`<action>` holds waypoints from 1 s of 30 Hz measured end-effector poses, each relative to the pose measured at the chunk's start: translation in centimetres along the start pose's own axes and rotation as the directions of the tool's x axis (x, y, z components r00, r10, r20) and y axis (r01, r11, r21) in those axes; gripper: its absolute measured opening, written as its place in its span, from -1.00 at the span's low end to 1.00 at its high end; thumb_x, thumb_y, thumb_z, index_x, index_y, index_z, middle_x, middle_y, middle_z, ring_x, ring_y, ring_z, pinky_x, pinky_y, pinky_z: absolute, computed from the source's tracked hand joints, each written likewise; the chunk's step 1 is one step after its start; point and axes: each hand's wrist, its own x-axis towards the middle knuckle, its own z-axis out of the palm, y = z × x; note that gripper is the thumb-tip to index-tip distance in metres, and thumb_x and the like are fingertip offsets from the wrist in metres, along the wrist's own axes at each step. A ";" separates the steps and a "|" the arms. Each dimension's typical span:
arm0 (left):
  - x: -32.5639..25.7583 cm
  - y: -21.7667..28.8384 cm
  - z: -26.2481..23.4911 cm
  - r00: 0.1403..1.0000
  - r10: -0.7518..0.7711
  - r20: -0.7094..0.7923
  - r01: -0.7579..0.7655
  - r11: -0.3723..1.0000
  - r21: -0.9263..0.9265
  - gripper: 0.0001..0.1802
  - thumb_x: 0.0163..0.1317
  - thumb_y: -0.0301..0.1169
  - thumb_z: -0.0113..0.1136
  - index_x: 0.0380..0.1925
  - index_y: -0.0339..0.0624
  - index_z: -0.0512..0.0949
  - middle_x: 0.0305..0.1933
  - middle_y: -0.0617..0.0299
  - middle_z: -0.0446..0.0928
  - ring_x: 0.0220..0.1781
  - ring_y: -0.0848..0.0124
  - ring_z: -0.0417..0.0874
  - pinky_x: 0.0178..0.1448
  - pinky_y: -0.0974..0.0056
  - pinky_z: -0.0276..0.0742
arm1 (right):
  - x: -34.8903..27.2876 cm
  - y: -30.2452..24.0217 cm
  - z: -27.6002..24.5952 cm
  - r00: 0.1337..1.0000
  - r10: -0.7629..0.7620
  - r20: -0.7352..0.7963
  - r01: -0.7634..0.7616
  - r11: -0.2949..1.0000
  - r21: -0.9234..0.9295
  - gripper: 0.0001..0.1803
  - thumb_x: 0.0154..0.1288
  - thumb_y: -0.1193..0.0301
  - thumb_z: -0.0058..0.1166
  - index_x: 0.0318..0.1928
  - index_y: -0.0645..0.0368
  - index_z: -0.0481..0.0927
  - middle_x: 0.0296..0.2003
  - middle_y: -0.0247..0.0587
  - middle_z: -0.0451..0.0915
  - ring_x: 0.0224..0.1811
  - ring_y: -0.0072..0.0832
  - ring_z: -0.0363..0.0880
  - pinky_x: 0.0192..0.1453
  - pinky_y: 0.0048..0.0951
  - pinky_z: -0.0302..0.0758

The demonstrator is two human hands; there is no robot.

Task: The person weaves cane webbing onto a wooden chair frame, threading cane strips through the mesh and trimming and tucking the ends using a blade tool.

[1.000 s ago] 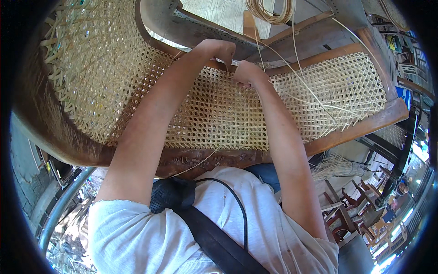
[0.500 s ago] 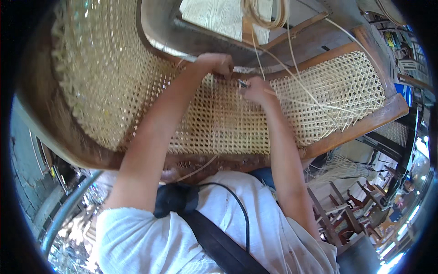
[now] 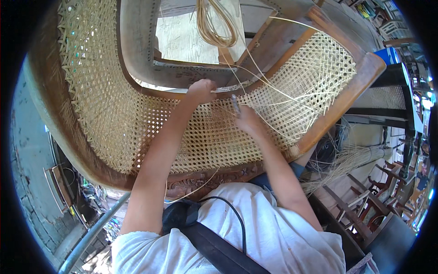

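Observation:
A woven cane panel point(image 3: 200, 137) fills a curved wooden frame point(image 3: 93, 169) that lies in front of me. At the frame's far rail, my left hand point(image 3: 202, 90) is closed, its fingertips curled over the edge; whatever they pinch is hidden. A slim grey metal tool point(image 3: 235, 104) sticks up from my right hand point(image 3: 250, 121), which is closed round it just above the weave. The kind of tool does not show. Loose cane strands point(image 3: 278, 90) trail over the panel's right part, passing near my right hand.
A coil of cane point(image 3: 219, 27) hangs beyond the far rail, before a wooden frame with a pale board point(image 3: 182, 39). A bundle of loose cane point(image 3: 351, 164) lies at the right, near wooden chair parts point(image 3: 360, 205). At lower left runs a metal pipe point(image 3: 91, 237).
The view has shifted, so the panel sits lower and tilted. My right hand has drawn back slightly from the far rail, with the tool now pointing upward. My left hand stays at the rail.

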 end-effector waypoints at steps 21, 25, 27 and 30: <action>1.5 -2.3 1.6 0.973 0.166 0.158 -0.007 0.709 -0.705 -0.77 0.26 -0.31 0.23 -0.27 -0.26 0.65 -0.31 0.28 0.68 -0.24 0.56 0.62 -0.08 0.37 0.53 | -2.1 0.0 -0.4 0.997 -0.064 0.046 0.071 0.985 -0.159 -0.76 0.24 0.36 0.07 -0.14 0.23 0.55 -0.29 0.08 0.63 -0.19 -0.09 0.65 -0.07 -0.09 0.55; 3.1 -4.1 2.6 0.979 0.104 0.176 0.009 0.839 -0.545 -0.75 0.23 -0.28 0.23 -0.27 -0.25 0.66 -0.32 0.26 0.68 -0.23 0.52 0.64 -0.05 0.36 0.54 | -0.6 -1.4 0.4 0.994 -0.086 -0.070 0.072 0.981 -0.179 -0.80 0.20 0.38 0.10 -0.29 0.27 0.62 -0.31 0.10 0.64 -0.20 -0.05 0.65 -0.08 -0.08 0.56; 2.7 -4.7 3.0 0.974 0.119 0.192 0.036 0.757 -0.653 -0.74 0.18 -0.27 0.23 -0.26 -0.24 0.66 -0.31 0.24 0.68 -0.23 0.50 0.65 -0.03 0.34 0.54 | 0.3 -2.0 0.6 0.994 -0.105 -0.030 0.095 0.965 -0.244 -0.77 0.20 0.37 0.10 -0.20 0.28 0.61 -0.28 0.10 0.65 -0.16 -0.04 0.66 -0.03 -0.08 0.55; 2.4 -4.6 2.4 0.974 0.079 0.212 0.071 0.785 -0.615 -0.70 0.17 -0.24 0.23 -0.25 -0.26 0.65 -0.29 0.24 0.67 -0.25 0.49 0.64 -0.06 0.33 0.53 | 1.3 -3.0 0.2 0.999 -0.037 0.015 0.040 0.961 -0.274 -0.74 0.21 0.39 0.09 -0.14 0.29 0.58 -0.22 0.13 0.65 -0.09 -0.02 0.65 0.02 -0.09 0.55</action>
